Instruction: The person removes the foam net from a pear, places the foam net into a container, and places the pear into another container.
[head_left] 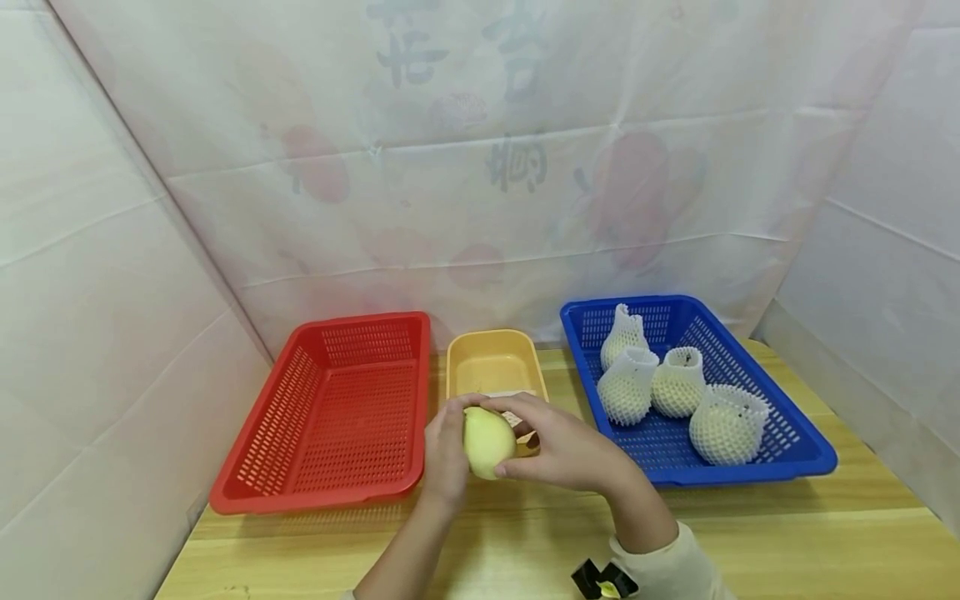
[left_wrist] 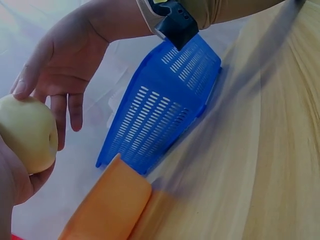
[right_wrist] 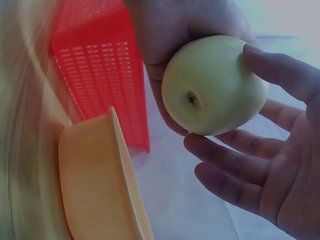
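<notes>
A: Where is the pale yellow fruit at this moment?

B: It is held up between the two hands, above the wooden table, near the front edge of the yellow tray. In the right wrist view, a small dark hollow shows on its skin.

A: And the fingers, how do they stand?

B: The left hand grasps the fruit, which sits against its palm. The right hand pinches the fruit too – its thumb lies on one side and fingertips touch beneath, while the other fingers are loosely bent.

A: What lies in the tray?

B: Something whitish near its front edge, but the hands cover most of it, so I cannot tell what it is.

A: What stands to the sides?

B: Toward the table's left edge is the red basket, and toward the right edge is the blue basket. The blue one carries four wrapped fruits in white foam nets: one by its back left corner, two before it, side by side – and one near the front right corner.
</notes>
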